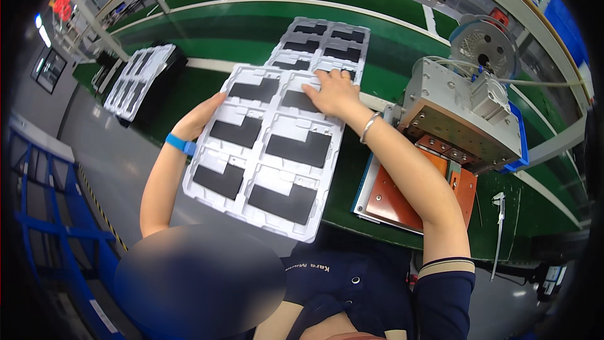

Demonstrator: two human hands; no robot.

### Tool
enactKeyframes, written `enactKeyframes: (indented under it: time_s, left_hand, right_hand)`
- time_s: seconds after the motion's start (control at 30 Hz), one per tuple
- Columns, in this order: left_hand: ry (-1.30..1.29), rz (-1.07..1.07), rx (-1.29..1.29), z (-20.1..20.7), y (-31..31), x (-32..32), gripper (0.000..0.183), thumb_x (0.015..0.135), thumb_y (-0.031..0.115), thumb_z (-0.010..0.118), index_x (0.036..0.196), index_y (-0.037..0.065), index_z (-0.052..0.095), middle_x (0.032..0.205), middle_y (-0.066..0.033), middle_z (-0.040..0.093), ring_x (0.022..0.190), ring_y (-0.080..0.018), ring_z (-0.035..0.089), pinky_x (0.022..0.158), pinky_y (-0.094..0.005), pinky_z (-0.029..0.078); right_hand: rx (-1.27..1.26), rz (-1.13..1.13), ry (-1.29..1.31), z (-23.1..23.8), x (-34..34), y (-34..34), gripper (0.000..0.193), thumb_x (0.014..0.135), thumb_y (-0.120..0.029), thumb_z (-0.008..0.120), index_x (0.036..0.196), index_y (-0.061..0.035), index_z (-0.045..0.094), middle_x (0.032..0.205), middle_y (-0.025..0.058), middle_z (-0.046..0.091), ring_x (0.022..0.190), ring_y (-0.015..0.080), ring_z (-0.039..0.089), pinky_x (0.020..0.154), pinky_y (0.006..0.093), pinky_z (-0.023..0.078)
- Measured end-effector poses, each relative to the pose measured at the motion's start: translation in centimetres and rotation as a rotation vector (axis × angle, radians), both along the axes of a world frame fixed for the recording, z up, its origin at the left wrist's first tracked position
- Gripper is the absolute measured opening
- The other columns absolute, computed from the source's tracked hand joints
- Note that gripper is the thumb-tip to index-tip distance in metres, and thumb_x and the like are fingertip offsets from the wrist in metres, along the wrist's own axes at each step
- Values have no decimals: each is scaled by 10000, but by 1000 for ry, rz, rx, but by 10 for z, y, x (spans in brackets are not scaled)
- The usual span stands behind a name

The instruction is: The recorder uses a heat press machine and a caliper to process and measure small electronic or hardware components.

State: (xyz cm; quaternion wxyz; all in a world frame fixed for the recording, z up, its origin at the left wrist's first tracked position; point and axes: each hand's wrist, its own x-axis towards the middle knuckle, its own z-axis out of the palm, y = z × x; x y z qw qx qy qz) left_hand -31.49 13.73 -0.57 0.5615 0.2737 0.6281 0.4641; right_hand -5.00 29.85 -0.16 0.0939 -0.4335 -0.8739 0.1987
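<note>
A white moulded tray point(272, 131) with several black flat rectangular parts in its pockets is held tilted over the near edge of the green bench point(251, 38). My left hand point(200, 116) grips the tray's left edge; a blue band is on that wrist. My right hand point(333, 93) lies flat on the tray's top right corner, fingers spread over a pocket, with a silver bracelet on the wrist. Behind it a second similar tray point(327, 43) with black parts lies on the bench.
A grey metal press machine point(462, 119) with an orange-brown plate point(402, 198) stands at the right, a wire spool point(484, 44) above it. A stack of white trays point(135, 79) sits at the left. Blue rack point(44, 214) at lower left; orange stools at the back.
</note>
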Motion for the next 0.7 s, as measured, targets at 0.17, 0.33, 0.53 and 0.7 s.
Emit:
enactKeyframes:
  time_s: [0.17, 0.33, 0.53, 0.7]
  left_hand:
    - [-53, 32, 30, 7, 10, 11, 442, 990, 331, 428, 1264, -4, 515, 1160, -145, 612, 980, -195, 630, 828, -318, 531]
    - [-101, 22, -17, 8, 10, 13, 432, 981, 331, 444, 1248, 2, 531, 1174, -149, 605, 990, -192, 628, 838, -310, 526]
    - [405, 151, 87, 9, 16, 26, 440, 953, 303, 500, 1278, 7, 505, 1204, -173, 588, 1110, -262, 567, 945, -337, 459]
    - [1286, -456, 783, 28, 55, 42, 199, 895, 162, 558, 1005, 14, 630, 990, -147, 630, 933, -314, 548, 852, -384, 428]
  right_hand:
    - [-91, -47, -31, 5, 8, -1, 640, 887, -551, 457, 1361, -122, 441, 1377, 188, 387, 1317, 360, 284, 1010, 585, 295]
    - [-52, -95, 32, 0, 13, -1, 615, 875, -512, 510, 1316, -85, 475, 1336, 183, 413, 1288, 351, 311, 1024, 598, 254]
    - [363, 170, 203, 3, 23, -13, 407, 775, -371, 698, 1027, -58, 635, 1049, 133, 563, 1056, 323, 504, 884, 442, 409]
    - [5, 187, -194, 32, -3, -5, 567, 673, -482, 764, 995, -23, 684, 1068, 147, 619, 1105, 326, 494, 893, 480, 376]
